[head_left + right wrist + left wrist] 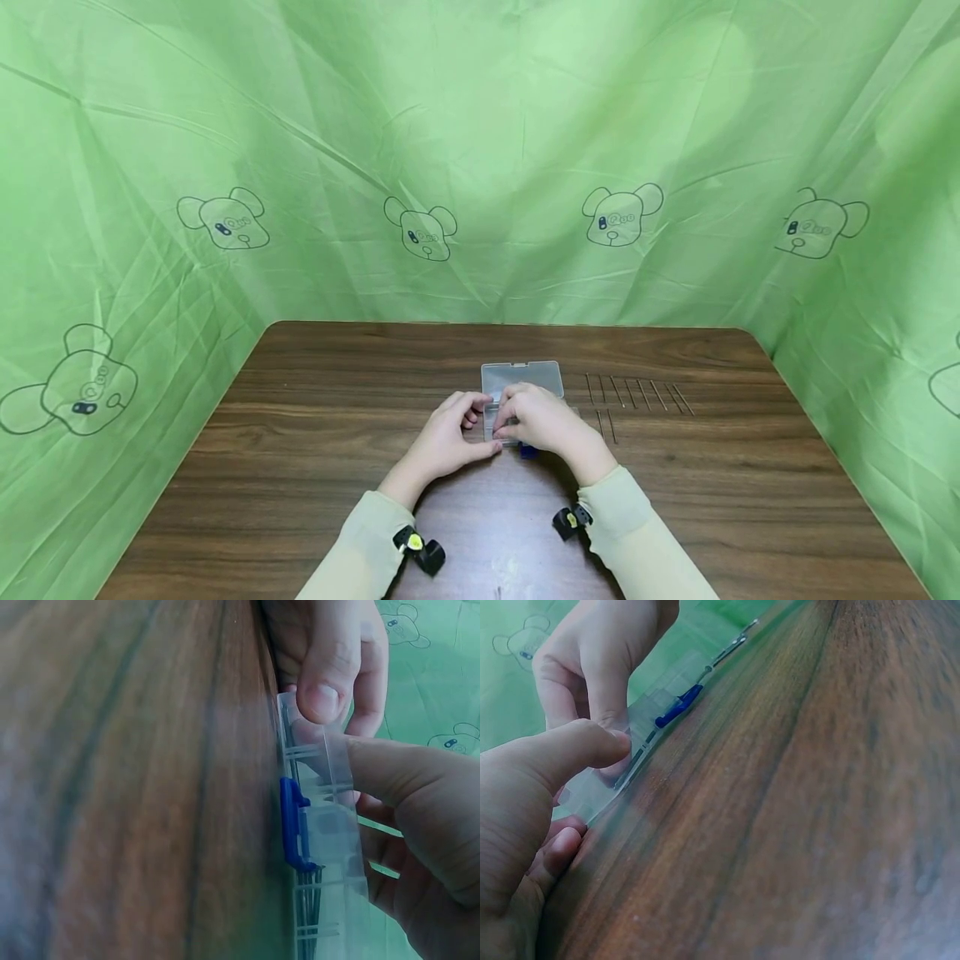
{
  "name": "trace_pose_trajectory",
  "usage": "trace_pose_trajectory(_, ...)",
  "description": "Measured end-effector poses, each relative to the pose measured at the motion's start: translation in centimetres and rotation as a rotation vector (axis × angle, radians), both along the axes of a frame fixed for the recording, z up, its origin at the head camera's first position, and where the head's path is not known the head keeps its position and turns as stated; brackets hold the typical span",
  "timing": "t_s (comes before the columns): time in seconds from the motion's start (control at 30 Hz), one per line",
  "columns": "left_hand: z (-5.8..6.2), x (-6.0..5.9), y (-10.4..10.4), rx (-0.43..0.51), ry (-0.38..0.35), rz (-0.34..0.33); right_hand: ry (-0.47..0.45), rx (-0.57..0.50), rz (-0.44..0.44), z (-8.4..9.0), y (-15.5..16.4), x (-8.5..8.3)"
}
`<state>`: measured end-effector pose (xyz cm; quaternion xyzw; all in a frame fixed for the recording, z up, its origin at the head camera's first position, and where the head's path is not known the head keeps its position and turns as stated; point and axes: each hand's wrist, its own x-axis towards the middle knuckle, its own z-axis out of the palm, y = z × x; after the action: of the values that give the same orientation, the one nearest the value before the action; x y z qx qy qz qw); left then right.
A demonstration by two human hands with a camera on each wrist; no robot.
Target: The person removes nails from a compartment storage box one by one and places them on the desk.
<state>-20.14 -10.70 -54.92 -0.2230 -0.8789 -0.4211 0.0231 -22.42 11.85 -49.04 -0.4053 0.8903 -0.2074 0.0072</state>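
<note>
A clear plastic box [334,840] lies on the table, its lid [525,377] swung back behind it. On its near side is a blue latch [290,825]. Thin metal rods [307,907] show through the near wall. My left hand [442,437] grips the left end of the box, thumb at the near wall and fingers round the far side. From the right, my right hand [543,421] reaches over the box, with thumb and forefinger down inside the left end. Box and fingers hide the fingertips, and I cannot tell whether they pinch a rod.
Right of the box, several thin metal rods [642,394] lie side by side in a row on the wooden table [315,417]. Two more rods [601,425] lie nearer. A green printed curtain [510,283] stands behind the table and along both sides.
</note>
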Motion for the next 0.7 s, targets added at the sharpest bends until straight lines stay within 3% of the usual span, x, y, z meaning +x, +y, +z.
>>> trace_pose_trajectory(0.23, -0.08, -0.05, -0.02, 0.0, 0.008, -0.004, -0.034, -0.05, 0.078, 0.08, 0.68, -0.45)
trace_pose_trajectory(0.7, 0.18, 0.13, 0.11, -0.014, -0.001, 0.006, 0.027, 0.004, 0.023, 0.16, 0.05, -0.16)
